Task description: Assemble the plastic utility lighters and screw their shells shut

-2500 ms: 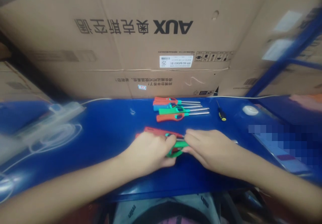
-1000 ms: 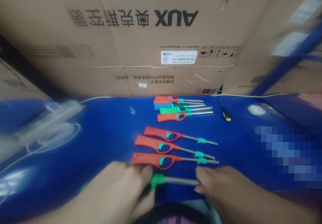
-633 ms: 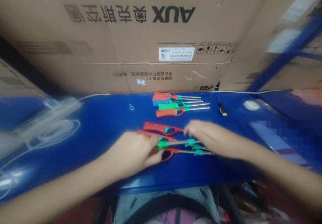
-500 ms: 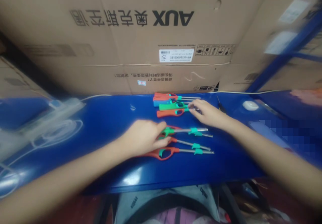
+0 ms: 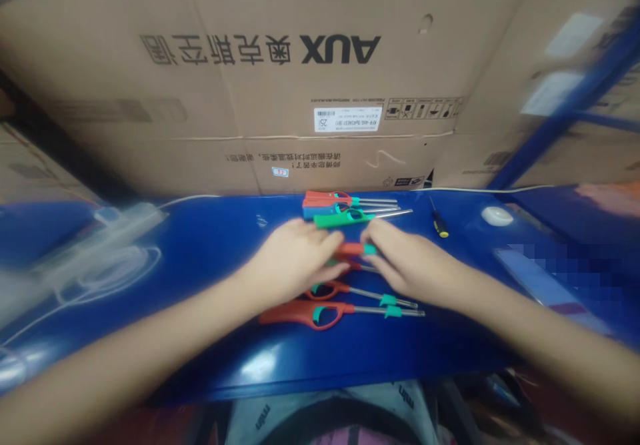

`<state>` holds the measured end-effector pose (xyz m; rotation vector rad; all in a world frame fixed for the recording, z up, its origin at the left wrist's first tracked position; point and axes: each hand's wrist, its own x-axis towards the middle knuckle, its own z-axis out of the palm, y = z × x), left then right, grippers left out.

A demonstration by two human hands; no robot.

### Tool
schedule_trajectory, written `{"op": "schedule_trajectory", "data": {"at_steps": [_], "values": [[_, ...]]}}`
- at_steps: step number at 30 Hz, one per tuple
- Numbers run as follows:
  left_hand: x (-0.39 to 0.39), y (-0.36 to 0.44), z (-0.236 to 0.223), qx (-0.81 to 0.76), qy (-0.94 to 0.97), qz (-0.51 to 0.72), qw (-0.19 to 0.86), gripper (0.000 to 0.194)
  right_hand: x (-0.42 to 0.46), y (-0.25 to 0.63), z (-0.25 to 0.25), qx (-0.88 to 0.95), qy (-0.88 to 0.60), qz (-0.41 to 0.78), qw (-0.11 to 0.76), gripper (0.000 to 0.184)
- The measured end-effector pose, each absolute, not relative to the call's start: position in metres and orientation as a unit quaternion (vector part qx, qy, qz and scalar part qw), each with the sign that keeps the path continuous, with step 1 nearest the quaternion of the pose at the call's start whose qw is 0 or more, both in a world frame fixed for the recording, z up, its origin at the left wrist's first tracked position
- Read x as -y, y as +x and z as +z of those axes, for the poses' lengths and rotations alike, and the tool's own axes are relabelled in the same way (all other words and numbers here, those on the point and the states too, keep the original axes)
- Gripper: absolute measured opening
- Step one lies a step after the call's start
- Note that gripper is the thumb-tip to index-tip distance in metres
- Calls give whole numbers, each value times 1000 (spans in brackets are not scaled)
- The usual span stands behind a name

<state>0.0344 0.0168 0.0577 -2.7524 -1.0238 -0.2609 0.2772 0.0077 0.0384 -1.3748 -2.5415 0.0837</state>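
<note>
My left hand (image 5: 303, 258) is closed around the handle end of an orange gas lighter (image 5: 353, 249). My right hand (image 5: 403, 251) pinches the same lighter near its teal piece (image 5: 369, 249), covering most of the metal tube. Behind the hands, a green lighter (image 5: 335, 220), a blue lighter (image 5: 320, 211) and red-orange lighters (image 5: 320, 199) lie side by side, tubes to the right. In front, two orange lighters (image 5: 295, 312) show teal pieces (image 5: 393, 311) near their tube ends. Another lighter is partly hidden beneath my hands.
Everything lies on a blue table (image 5: 330, 358) backed by a large cardboard box (image 5: 280, 91). At right are a black and yellow screwdriver (image 5: 440, 225), a white rounded object (image 5: 497, 215) and a pale blue flat object (image 5: 530, 275). White cable (image 5: 120, 261) coils beside a power strip at left.
My right hand has drawn the orange lighter forward from the back group. My left hand has left the front green lighter and met it at the handle.
</note>
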Motion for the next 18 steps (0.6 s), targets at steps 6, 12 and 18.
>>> {"op": "schedule_trajectory", "data": {"at_steps": [6,12,18], "values": [[26,39,55,305,-952,8,11,44,56,257,48,931,-361,16,45,19],[72,8,55,320,-947,-14,-20,23,101,268,38,934,-354,5,45,23],[48,-6,47,376,-926,6,11,35,56,289,53,896,-416,141,62,26]]}}
